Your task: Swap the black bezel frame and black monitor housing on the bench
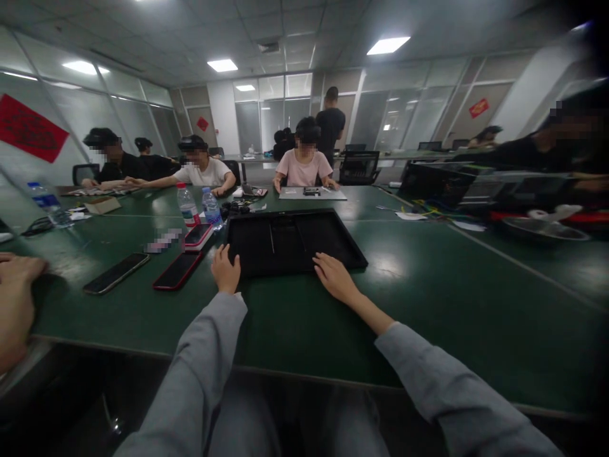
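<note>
A black tray (342, 244) lies flat on the green table (428, 298) in front of me, with thin rod-like items in it. My left hand (225, 269) rests at the tray's near left corner, fingers curled against its edge. My right hand (334, 276) lies at the near right edge, fingers stretched flat on the rim. Neither hand visibly holds anything. Both arms wear grey sleeves.
Two phones (117, 273) (178, 270) lie left of the tray, another phone (198, 233) behind them near two water bottles (188, 204) (212, 208). Another person's hand (14, 298) rests at the far left. Several people sit across the table; boxes and cables are at the right.
</note>
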{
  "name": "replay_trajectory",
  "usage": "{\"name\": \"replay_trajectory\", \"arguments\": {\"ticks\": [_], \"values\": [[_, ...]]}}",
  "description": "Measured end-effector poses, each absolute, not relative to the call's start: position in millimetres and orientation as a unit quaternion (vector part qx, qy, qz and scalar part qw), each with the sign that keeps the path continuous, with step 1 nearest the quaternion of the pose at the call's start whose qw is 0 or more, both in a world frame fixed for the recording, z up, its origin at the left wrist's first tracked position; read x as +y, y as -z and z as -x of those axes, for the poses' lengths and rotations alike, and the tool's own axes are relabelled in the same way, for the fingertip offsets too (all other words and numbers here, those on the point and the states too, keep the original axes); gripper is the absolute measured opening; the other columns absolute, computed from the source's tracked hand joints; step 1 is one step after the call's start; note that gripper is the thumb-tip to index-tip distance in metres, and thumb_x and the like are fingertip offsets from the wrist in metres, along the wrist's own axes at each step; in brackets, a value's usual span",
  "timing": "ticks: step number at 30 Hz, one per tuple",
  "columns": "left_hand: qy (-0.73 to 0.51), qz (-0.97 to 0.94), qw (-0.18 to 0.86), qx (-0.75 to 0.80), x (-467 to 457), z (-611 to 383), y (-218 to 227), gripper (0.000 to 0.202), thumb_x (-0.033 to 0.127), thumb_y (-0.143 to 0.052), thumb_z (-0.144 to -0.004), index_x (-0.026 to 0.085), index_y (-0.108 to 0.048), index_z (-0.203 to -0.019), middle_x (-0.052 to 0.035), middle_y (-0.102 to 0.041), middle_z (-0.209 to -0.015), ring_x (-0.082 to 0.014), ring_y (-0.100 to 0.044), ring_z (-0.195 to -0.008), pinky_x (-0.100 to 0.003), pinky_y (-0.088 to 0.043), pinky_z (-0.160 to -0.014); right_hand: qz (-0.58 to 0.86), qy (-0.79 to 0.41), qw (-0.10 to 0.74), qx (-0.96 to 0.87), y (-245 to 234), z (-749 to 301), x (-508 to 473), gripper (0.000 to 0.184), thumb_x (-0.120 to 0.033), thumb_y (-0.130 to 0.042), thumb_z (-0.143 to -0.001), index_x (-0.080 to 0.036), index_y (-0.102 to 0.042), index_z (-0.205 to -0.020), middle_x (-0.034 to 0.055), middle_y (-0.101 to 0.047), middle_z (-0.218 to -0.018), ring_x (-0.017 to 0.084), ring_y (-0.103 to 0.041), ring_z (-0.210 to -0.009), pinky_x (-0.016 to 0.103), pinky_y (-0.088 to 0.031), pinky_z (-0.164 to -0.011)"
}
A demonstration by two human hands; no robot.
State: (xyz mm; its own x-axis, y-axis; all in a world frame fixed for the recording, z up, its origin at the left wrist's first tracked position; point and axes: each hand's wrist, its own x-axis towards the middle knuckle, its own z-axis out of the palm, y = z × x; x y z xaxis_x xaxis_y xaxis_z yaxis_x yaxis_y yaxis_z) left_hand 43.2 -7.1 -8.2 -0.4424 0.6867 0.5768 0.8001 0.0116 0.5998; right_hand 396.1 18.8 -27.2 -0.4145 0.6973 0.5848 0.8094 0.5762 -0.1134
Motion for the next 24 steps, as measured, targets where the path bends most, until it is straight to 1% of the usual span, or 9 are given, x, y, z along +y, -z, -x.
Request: {"name": "replay_trajectory", "arguments": {"ticks": [3, 6, 8, 10, 13, 15, 19, 21, 24], "values": [[0.512, 0.457, -0.022, -0.727, 7, -19, 15, 0.055, 0.037, -0.063, -0.089, 0.014, -0.055, -0.139, -0.0190, -0.056, -0.142, -0.0307, -0.052, -0.132, -0.046, -0.041, -0.111, 0.509, 0.100, 0.348, -0.781, 27, -445, 45, 0.047, -0.035, -0.034, -0.100, -0.015, -0.060, -0.134, 0.0154, -0.054, -0.144, 0.029, -0.047, -0.137, 0.051, -0.038, -0.112], [0.542, 0.436, -0.091, -0.712, 22, -1, 23, 0.053, 0.040, -0.069, -0.086, 0.014, -0.061, -0.132, -0.0181, -0.063, -0.134, -0.0290, -0.060, -0.125, -0.044, -0.043, -0.110, 0.593, 0.084, 0.415, -0.685, 30, -485, 77, 0.050, -0.039, -0.040, -0.096, -0.009, -0.060, -0.130, 0.0226, -0.057, -0.136, 0.034, -0.050, -0.131, 0.054, -0.040, -0.108], [0.564, 0.436, -0.134, -0.688, 33, 11, 27, 0.054, 0.038, -0.075, -0.081, 0.014, -0.064, -0.129, -0.0171, -0.065, -0.132, -0.0279, -0.061, -0.123, -0.043, -0.044, -0.110, 0.634, 0.020, 0.445, -0.633, 35, -503, 96, 0.056, -0.047, -0.048, -0.091, -0.007, -0.060, -0.129, 0.0242, -0.062, -0.125, 0.035, -0.056, -0.122, 0.055, -0.044, -0.104], [0.589, 0.435, -0.188, -0.654, 44, 22, 28, 0.052, 0.032, -0.076, -0.079, 0.013, -0.066, -0.126, -0.0163, -0.066, -0.131, -0.0261, -0.063, -0.121, -0.040, -0.047, -0.108, 0.637, -0.068, 0.459, -0.615, 42, -513, 111, 0.063, -0.054, -0.056, -0.085, -0.009, -0.059, -0.130, 0.0220, -0.066, -0.118, 0.034, -0.062, -0.113, 0.054, -0.049, -0.098], [0.599, 0.428, -0.229, -0.637, 58, 36, 27, 0.049, 0.030, -0.079, -0.075, 0.013, -0.068, -0.119, -0.0140, -0.070, -0.125, -0.0251, -0.065, -0.118, -0.041, -0.049, -0.107, 0.586, -0.166, 0.473, -0.637, 48, -520, 129, 0.066, -0.057, -0.065, -0.078, -0.015, -0.060, -0.128, 0.0176, -0.067, -0.119, 0.032, -0.064, -0.112, 0.052, -0.051, -0.098], [0.595, 0.424, -0.238, -0.640, 63, 42, 25, 0.049, 0.032, -0.080, -0.073, 0.012, -0.070, -0.116, -0.0130, -0.072, -0.120, -0.0253, -0.066, -0.116, -0.043, -0.050, -0.106, 0.552, -0.216, 0.482, -0.645, 49, -524, 140, 0.061, -0.055, -0.068, -0.075, -0.018, -0.062, -0.124, 0.0144, -0.068, -0.119, 0.031, -0.064, -0.113, 0.052, -0.051, -0.100], [0.581, 0.416, -0.240, -0.658, 63, 43, 21, 0.051, 0.036, -0.082, -0.070, 0.012, -0.071, -0.114, -0.0120, -0.076, -0.109, -0.0267, -0.068, -0.112, -0.044, -0.052, -0.103, 0.521, -0.307, 0.482, -0.634, 42, -530, 164, 0.054, -0.047, -0.075, -0.071, -0.022, -0.064, -0.117, 0.0104, -0.071, -0.111, 0.029, -0.068, -0.103, 0.052, -0.055, -0.095], [0.566, 0.415, -0.242, -0.670, 61, 40, 20, 0.053, 0.039, -0.083, -0.069, 0.013, -0.071, -0.115, -0.0114, -0.076, -0.106, -0.0276, -0.069, -0.111, -0.045, -0.052, -0.101, 0.520, -0.326, 0.484, -0.624, 38, -531, 171, 0.053, -0.042, -0.075, -0.070, -0.023, -0.065, -0.118, 0.0097, -0.072, -0.110, 0.029, -0.070, -0.098, 0.052, -0.057, -0.091], [0.560, 0.416, -0.245, -0.673, 59, 39, 20, 0.054, 0.040, -0.081, -0.072, 0.015, -0.070, -0.118, -0.0105, -0.076, -0.106, -0.0269, -0.070, -0.108, -0.045, -0.053, -0.100, 0.516, -0.343, 0.496, -0.609, 35, -528, 167, 0.057, -0.037, -0.071, -0.071, -0.023, -0.062, -0.126, 0.0093, -0.072, -0.111, 0.027, -0.070, -0.096, 0.050, -0.058, -0.090]]}}
